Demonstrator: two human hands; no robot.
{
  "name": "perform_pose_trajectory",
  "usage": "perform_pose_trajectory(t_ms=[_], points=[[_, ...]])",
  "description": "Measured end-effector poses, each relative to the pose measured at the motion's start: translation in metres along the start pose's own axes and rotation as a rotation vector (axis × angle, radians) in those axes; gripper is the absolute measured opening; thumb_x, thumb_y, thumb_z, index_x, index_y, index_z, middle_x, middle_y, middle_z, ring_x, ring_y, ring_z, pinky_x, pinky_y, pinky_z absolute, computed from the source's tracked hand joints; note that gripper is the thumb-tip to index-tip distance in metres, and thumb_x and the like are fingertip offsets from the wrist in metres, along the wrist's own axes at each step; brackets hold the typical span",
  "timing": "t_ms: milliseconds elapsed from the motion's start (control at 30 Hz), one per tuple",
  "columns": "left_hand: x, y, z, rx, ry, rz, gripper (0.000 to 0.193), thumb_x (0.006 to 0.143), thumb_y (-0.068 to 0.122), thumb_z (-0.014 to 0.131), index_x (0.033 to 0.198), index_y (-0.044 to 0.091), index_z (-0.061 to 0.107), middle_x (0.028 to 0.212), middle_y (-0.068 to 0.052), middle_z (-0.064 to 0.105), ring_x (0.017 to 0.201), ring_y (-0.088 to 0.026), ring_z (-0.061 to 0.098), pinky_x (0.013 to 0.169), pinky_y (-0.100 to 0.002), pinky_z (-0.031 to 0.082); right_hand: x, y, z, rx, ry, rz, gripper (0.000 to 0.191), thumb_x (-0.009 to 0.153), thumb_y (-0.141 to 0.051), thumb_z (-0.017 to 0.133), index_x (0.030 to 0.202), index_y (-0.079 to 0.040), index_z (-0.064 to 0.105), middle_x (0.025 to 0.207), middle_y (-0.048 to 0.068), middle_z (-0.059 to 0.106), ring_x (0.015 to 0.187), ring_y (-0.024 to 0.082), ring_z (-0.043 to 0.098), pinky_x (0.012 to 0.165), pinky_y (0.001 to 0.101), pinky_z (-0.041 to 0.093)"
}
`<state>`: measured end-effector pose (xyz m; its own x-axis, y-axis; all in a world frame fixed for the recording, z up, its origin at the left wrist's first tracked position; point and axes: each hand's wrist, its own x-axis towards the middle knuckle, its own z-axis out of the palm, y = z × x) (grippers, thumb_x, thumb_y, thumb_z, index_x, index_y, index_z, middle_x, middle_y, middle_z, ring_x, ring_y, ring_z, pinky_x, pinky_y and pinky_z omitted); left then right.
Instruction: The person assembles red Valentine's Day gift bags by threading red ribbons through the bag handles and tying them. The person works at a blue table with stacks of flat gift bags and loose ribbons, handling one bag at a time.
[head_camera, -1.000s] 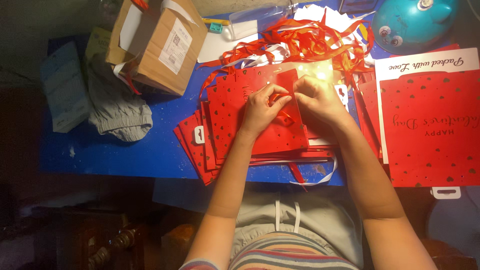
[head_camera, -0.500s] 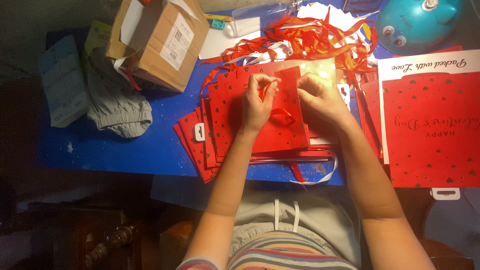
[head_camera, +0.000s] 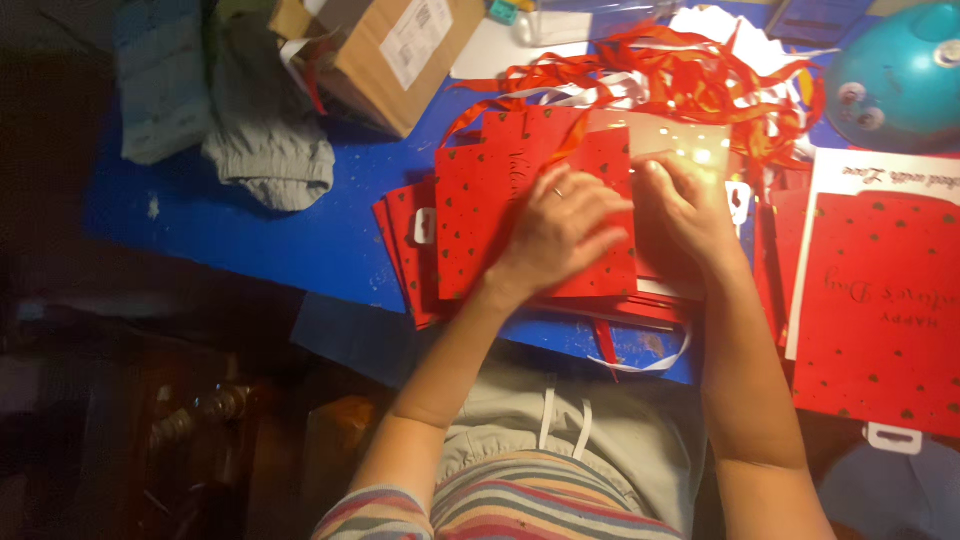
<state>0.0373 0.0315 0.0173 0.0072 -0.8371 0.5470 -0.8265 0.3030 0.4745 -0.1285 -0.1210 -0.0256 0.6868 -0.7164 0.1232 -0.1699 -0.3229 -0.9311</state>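
My left hand (head_camera: 560, 235) has come down flat and released on the red bag (head_camera: 500, 205), no longer pinching the ribbon (head_camera: 680, 80) beyond it. Right hand (head_camera: 680, 215), just beside, presses too; its grip I cannot tell. The bag lies flattened under both hands on the tabletop (head_camera: 280, 230).
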Motion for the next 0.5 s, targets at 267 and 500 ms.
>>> perform_pose_trajectory(t_ms=[267,500], points=[[-0.013,0.006,0.005,0.060,0.012,-0.160,0.019,0.086,0.024,0.080,0.099,0.017,0.068,0.099,0.000,0.064,0.106,-0.022,0.061,0.112,-0.044,0.043,-0.011,-0.052,-0.009,-0.370,-0.079,-0.047,0.022,0.101,-0.016,0.069,0.118,-0.002,0.070,0.108,0.016,0.074,0.097,0.024,0.073,0.085,0.0352,0.055],[-0.003,0.003,0.014,-0.115,0.173,-0.280,0.014,0.089,0.011,0.076,0.098,0.012,0.064,0.096,-0.003,0.065,0.099,-0.026,0.064,0.094,-0.043,0.050,-0.026,-0.081,-0.004,-0.507,-0.136,-0.109,0.038,0.092,-0.016,0.075,0.123,0.003,0.064,0.108,0.019,0.067,0.102,0.036,0.064,0.089,0.0432,0.051]])
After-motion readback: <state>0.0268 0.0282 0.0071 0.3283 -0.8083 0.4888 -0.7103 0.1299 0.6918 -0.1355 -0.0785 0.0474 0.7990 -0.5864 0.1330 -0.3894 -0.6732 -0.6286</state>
